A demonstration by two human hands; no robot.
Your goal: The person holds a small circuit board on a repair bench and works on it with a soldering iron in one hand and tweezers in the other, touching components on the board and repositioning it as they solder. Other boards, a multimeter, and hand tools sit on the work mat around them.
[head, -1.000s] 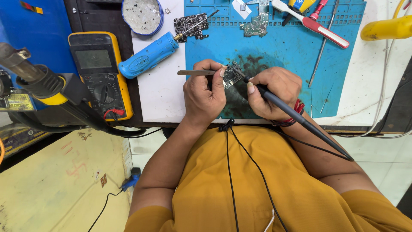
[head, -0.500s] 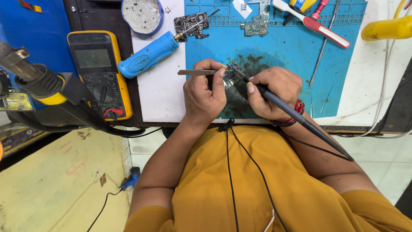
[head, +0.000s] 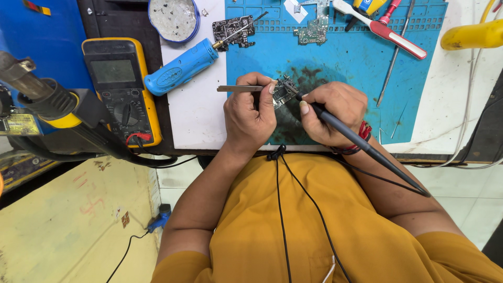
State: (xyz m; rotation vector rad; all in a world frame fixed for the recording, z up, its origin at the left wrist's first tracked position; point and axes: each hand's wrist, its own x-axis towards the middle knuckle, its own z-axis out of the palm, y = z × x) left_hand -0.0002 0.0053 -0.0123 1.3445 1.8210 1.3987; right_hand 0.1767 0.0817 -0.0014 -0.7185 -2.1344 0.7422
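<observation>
Slim black soldering iron, tiny circuit board

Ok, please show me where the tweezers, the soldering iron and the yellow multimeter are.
tweezers [head: 238, 88], head view, on the flat metal shaft left of the thumb.
soldering iron [head: 346, 131], head view, on the dark handle below the right hand.
yellow multimeter [head: 112, 71], head view, on its grey screen.

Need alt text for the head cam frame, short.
Seen from above, a person's right hand holds a soldering iron to a small circuit board while the left hand grips tweezers over a blue work mat. A yellow multimeter and a blue screwdriver lie to the left.
</observation>
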